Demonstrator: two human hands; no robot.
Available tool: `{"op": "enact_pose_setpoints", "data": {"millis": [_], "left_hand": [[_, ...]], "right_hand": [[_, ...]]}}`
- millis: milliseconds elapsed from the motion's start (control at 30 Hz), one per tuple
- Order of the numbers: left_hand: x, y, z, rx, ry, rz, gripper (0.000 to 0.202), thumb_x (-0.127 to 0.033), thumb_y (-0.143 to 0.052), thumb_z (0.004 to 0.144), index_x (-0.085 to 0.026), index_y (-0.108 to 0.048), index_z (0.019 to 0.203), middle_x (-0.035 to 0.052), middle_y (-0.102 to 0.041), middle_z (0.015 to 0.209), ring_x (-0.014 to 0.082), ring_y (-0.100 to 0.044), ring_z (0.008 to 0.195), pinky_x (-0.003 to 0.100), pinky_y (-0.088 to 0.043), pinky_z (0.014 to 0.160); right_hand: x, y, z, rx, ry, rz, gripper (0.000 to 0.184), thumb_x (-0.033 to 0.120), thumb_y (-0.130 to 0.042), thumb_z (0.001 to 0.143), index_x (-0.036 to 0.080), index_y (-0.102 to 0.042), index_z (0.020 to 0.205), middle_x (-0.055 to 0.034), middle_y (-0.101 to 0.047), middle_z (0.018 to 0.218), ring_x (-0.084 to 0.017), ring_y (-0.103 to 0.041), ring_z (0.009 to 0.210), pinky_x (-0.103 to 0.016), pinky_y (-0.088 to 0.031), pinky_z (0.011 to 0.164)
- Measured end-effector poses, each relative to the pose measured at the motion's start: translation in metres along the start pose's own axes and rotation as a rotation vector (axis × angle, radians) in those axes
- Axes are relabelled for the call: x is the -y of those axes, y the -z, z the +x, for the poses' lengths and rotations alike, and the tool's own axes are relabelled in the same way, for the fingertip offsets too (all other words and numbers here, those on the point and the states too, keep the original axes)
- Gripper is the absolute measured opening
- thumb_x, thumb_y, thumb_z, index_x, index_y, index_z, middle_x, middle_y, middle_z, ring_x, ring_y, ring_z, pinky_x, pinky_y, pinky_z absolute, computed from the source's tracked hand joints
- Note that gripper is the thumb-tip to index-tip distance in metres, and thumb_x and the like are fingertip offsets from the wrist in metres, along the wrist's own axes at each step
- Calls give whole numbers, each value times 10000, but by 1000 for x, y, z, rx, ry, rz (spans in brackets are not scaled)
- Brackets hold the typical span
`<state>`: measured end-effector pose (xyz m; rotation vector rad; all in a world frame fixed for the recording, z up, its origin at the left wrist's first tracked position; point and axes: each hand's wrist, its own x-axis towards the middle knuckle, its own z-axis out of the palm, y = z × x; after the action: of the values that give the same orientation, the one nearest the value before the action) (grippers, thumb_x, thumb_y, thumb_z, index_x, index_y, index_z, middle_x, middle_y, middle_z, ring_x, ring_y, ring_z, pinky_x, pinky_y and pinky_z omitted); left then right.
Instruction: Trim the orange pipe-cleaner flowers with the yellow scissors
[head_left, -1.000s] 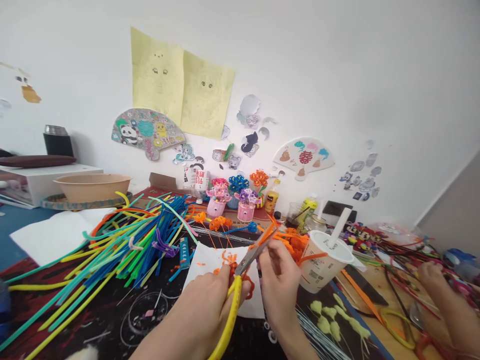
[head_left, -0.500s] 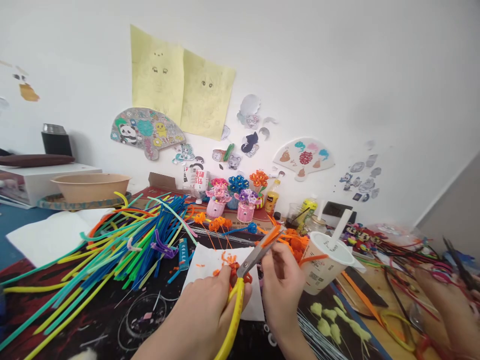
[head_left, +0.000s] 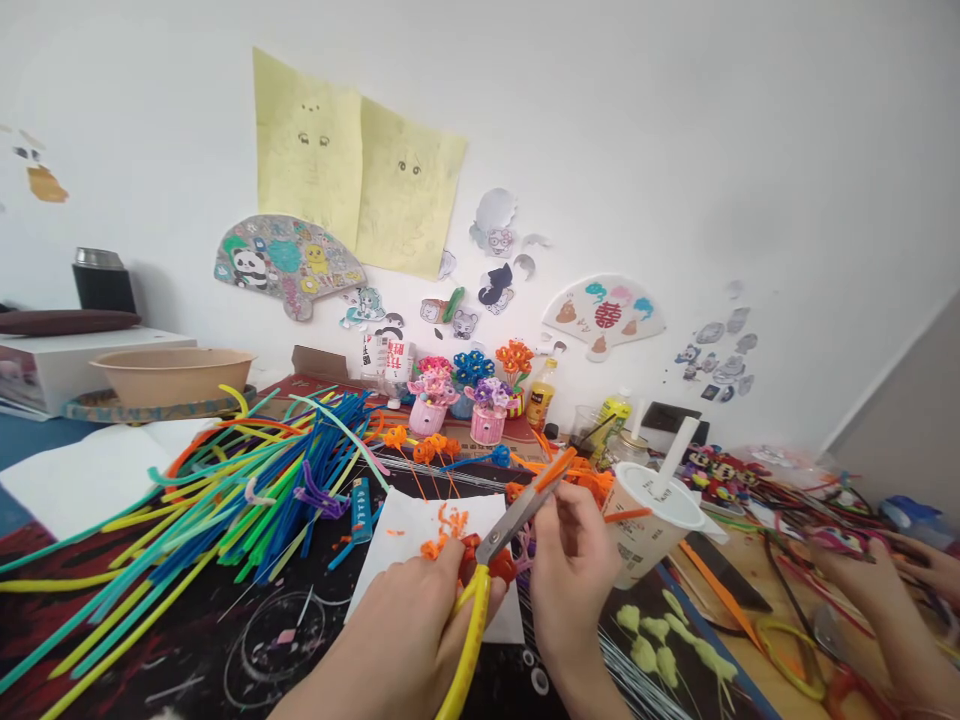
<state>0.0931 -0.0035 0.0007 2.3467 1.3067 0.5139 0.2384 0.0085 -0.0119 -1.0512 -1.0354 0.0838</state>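
My left hand is closed around yellow-handled scissors, whose metal blades point up to the right. An orange pipe cleaner lies against the blades near their tips; whether they are cutting it I cannot tell. My right hand pinches this pipe cleaner, and an orange end sticks out to the right of the fingers. Under the hands is a white paper sheet with orange fuzz clippings on it. Red-orange curled pieces show behind the scissors' pivot, partly hidden by my left hand.
Colourful pipe cleaners are heaped on the left. A lidded cup with a straw stands close to my right hand. Small flower pots line the back. Another person's hands are at the far right, near more scissors.
The camera view has shifted slightly. Both hands keep their grip, and the scissors tips sit slightly further right. At the far right, the other person's hands have moved and a second hand now shows.
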Motion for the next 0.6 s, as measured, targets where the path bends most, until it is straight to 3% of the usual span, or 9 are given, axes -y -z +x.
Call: {"op": "enact_pose_setpoints", "data": {"millis": [200,600], "left_hand": [[1,-2,1,-17,-3,69,468,-486,-212,957,-210,-585,897,63,-664,661,257,-657,635,293,-330,529],[1,1,1,33,32,92,513,-468,-208,961,-186,-635,1009,96,-701,750,243,-665,680,293,-438,594]], "right_hand": [[-2,-1,-2,10,-48,-15,198,363,-567,853,179,-589,783,27,-529,642,-116,-458,533,-219,-391,488],[-11,1,-4,60,-79,-22,243,397,-561,866,170,-582,782,9,-523,655,-125,-451,542,-231,-361,474]]}}
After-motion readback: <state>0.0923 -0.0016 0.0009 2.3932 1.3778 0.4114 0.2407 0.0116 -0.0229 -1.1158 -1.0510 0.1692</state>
